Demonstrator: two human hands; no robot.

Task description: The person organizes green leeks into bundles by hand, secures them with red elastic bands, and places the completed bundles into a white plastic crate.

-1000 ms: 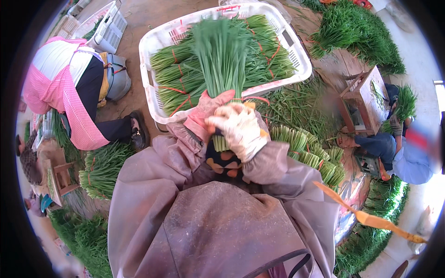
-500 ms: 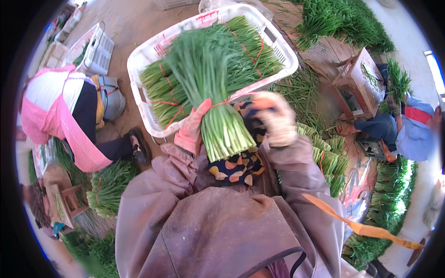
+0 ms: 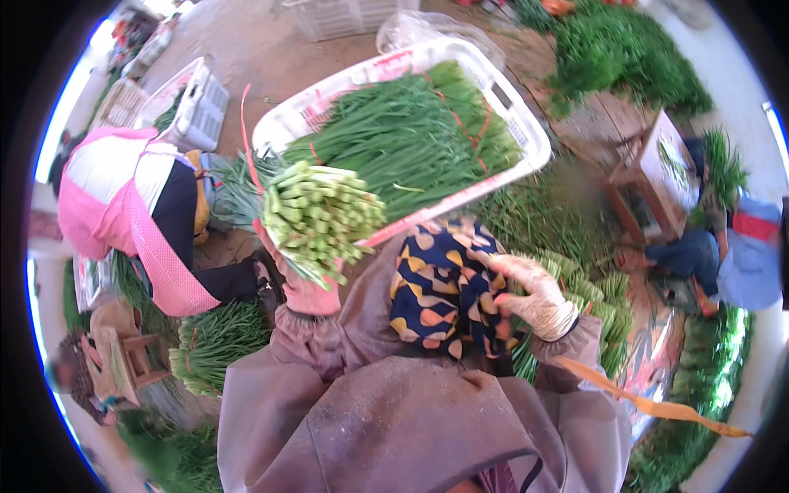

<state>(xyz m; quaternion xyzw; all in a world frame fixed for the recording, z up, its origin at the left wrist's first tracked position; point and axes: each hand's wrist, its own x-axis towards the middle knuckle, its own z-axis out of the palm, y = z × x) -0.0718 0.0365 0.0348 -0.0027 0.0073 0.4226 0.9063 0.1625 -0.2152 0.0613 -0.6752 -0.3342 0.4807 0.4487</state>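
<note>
My left hand (image 3: 311, 289), in a pinkish glove, is closed round a tied bunch of garlic chives (image 3: 325, 218). The bunch is tilted with its pale cut ends facing me and its leaves pointing away to the left. A red tie (image 3: 251, 148) stands up loosely from it. Over my patterned dark-blue clothing (image 3: 427, 287), my right hand (image 3: 534, 296) in a pale glove has its fingers apart and holds nothing I can see. Just beyond my knees, a white plastic crate (image 3: 526, 152) holds several bunches of chives (image 3: 394, 140), some with red ties showing.
More chive bunches lie by my right arm (image 3: 604, 304) and left side (image 3: 222, 345). A person in pink (image 3: 123, 214) bends over at left; another in blue (image 3: 748, 255) sits at right near a wooden stand (image 3: 649, 177). Loose stalks litter the ground beyond my right hand.
The chive bunch has swung left in my left hand, turning its cut ends up toward me. My right hand has drawn away from it, back and to the right. The view has shifted slightly.
</note>
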